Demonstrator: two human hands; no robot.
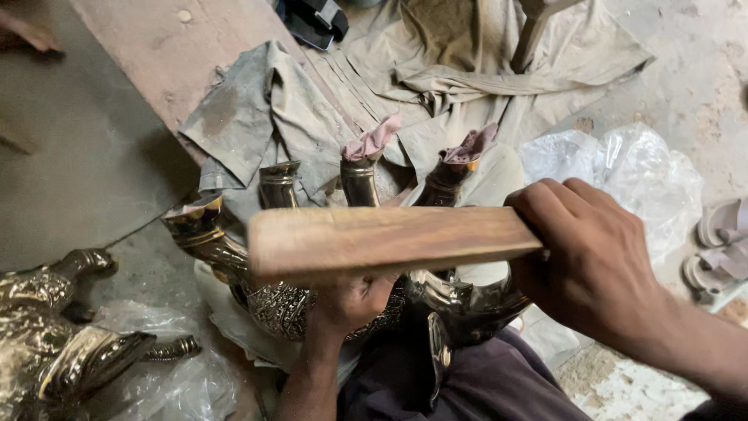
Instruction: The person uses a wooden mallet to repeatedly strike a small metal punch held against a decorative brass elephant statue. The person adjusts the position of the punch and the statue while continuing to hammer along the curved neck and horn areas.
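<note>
Dusty concrete floor (693, 86), reddish wooden board (171, 54), crumpled grey cloths (467, 54), clear plastic bags (623, 168), pale sandals (721, 249)

Reddish-brown wooden block (389, 238); silver-and-gold embossed metal animal figure (312, 300), pink cloth wads (374, 140) capping legs at 12 o'clock; dusty olive-grey cloth (304, 109); translucent white plastic bag (623, 168).

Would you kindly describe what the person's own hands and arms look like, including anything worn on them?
Both hands are bare: no gloves, rings or watch show. The right hand leads into a bare forearm with no sleeve in view. The left hand is partly hidden, its wrist and forearm also bare. The fingers look dusty.
</note>
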